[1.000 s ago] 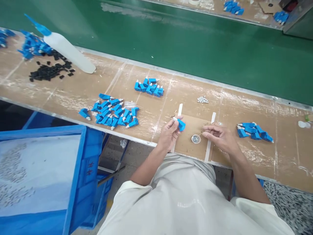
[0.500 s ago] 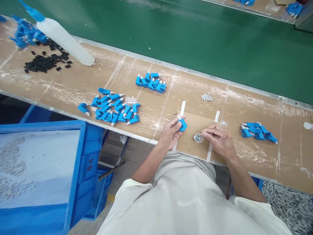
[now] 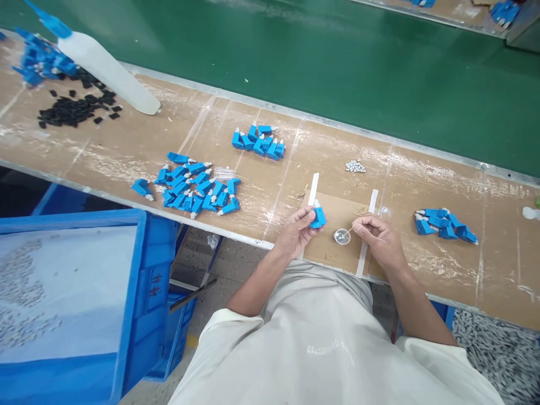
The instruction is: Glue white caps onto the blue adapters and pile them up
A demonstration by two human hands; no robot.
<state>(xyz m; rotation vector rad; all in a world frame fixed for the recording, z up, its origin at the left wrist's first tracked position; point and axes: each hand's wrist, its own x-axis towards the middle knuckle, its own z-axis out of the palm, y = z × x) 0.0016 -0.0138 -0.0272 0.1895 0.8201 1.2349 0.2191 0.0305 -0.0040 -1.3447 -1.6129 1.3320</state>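
Note:
My left hand pinches a blue plastic part with a white tip above a cardboard sheet taped down with white strips. In my right hand a thin wooden stick, like a toothpick, is held between thumb and fingers. Its lower end reaches into a small round clear dish that stands on the cardboard. What is in the dish looks clear and shiny. A little pile of small white-grey pieces lies beyond both hands.
Blue parts lie in groups at left, further back and at right. A white squeeze bottle lies by black pieces. A blue crate stands at lower left, and a green surface runs behind the bench.
My right hand has lifted slightly, and more of the stick now shows over the dish. My left hand has turned the blue part more upright and shifted it slightly right.

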